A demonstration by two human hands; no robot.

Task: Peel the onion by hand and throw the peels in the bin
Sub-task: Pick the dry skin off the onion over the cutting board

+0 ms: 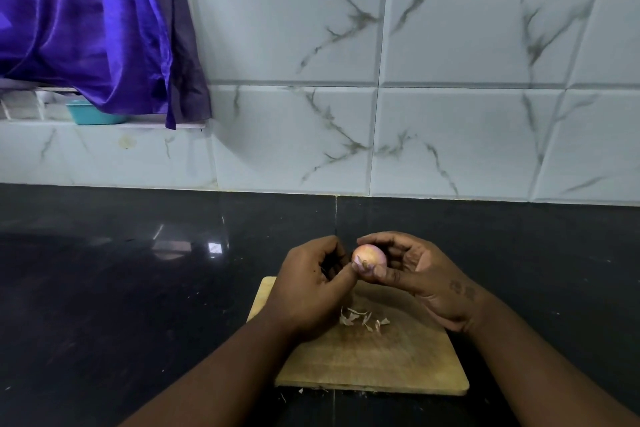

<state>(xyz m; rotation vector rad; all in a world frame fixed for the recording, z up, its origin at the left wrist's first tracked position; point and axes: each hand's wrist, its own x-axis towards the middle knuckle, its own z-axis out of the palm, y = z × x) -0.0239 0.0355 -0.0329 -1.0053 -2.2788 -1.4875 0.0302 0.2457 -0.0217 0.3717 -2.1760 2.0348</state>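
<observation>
A small pinkish onion [369, 256] is held above the far end of a wooden cutting board [377, 360]. My right hand [420, 276] cups it, fingers curled around its right side and underneath. My left hand [313, 282] is at the onion's left, thumb and fingertips pinching a bit of loose skin at its lower left. Several torn onion peels [362, 317] lie on the board below my hands. No bin is in view.
The board lies on a dark glossy countertop [138, 288] against a white marbled tile wall [415, 114]. A purple curtain [93, 21] hangs at the upper left over a ledge holding a teal container [93, 114]. A few peel scraps [311, 391] lie by the board's front edge.
</observation>
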